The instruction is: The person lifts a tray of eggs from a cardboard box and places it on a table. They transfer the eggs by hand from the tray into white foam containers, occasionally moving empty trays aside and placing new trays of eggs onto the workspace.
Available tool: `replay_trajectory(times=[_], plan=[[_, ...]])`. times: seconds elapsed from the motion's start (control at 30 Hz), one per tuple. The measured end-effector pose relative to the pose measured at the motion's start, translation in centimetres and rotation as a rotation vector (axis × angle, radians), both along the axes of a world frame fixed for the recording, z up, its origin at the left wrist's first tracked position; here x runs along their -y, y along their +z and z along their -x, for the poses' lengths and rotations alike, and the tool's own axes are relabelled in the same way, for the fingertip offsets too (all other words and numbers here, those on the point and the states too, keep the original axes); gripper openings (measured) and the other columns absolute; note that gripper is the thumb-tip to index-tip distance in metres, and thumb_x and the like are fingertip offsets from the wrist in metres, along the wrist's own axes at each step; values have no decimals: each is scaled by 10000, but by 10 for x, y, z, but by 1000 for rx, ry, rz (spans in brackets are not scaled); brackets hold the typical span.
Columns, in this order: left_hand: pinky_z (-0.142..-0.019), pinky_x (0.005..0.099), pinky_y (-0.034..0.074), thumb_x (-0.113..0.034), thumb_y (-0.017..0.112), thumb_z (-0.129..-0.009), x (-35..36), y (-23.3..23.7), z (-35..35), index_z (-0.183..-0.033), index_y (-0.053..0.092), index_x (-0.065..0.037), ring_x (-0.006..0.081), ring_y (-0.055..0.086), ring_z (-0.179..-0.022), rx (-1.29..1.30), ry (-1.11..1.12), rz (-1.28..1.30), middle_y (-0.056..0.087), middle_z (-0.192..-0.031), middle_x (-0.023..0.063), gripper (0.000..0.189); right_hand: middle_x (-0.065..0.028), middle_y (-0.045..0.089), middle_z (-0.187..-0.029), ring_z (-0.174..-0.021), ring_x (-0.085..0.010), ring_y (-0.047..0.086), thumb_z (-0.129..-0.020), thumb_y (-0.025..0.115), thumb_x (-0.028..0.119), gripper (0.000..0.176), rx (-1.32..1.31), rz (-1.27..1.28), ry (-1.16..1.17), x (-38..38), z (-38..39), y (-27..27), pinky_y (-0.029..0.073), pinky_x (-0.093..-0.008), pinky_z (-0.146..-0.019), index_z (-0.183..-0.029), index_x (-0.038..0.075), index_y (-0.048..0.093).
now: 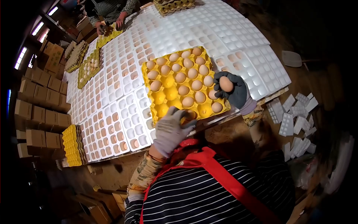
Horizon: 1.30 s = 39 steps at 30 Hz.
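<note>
A yellow egg tray (171, 93) lies tilted across white foam trays, with brown eggs in most of its cups and several cups bare toward its left side. My right hand (236, 91), in a dark-palmed glove, is closed around a brown egg (226, 84) at the tray's right edge. At the near edge of the tray, my left hand (171, 128) in a grey-white glove has its fingers and thumb bent about another egg (190, 114), which is partly hidden and still low in the tray.
White foam trays (128, 80) cover the table, many with eggs in their pockets. A person's hands (121, 20) work at another yellow tray at the far side. Stacked yellow trays (72, 145) stand at the left corner, cardboard boxes (37, 115) beyond. Foam pieces (298, 112) litter the right-hand floor.
</note>
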<state>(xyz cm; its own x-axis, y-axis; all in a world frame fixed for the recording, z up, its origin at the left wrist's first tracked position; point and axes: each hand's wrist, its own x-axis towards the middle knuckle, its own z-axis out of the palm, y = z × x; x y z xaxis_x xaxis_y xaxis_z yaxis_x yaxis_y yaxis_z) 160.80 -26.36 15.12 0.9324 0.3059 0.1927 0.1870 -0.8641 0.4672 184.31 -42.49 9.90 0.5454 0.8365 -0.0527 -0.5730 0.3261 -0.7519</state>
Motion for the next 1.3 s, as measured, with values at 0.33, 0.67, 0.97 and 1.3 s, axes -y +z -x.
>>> replay_trajectory(times=[0.33, 0.67, 0.97, 1.3], plan=[[-743, 359, 547, -162, 735, -822, -16, -39, -11, -1232, 608, -98, 215, 685, -895, -35, 22, 468, 657, -1041, 90, 434, -75, 555, -1005, -1033, -243, 591, -791, 708, 231, 293, 2203, 852, 6, -36, 49, 21, 492, -414, -782, -1032, 135, 572], [-884, 440, 545, -223, 815, -714, -29, 3, -46, -1219, 638, -196, 325, 611, -1066, -271, -14, -266, 534, -1232, 114, 536, -91, 666, -1126, -860, -169, 689, -925, 658, 150, 508, 37, 46, -6, -11, 16, 39, 558, -261, -749, -1387, -14, 525], [-854, 454, 538, -303, 806, -748, -48, 3, -46, -1204, 659, -178, 340, 622, -1044, -264, 68, 24, 581, -1139, 137, 495, -163, 486, -1353, -1062, -323, 636, -745, 791, 376, 421, 2159, 965, 125, -84, 20, 36, 552, -469, -824, -1104, 187, 680], [-526, 234, 508, -267, 771, -859, -203, -52, 195, -1264, 646, -45, 104, 643, -708, 267, 659, 1121, 699, -957, 50, 478, -109, 572, -1071, -973, -260, 626, -674, 814, 120, 393, 1401, 630, -100, -88, 50, 48, 521, -353, -848, -1037, 61, 675]])
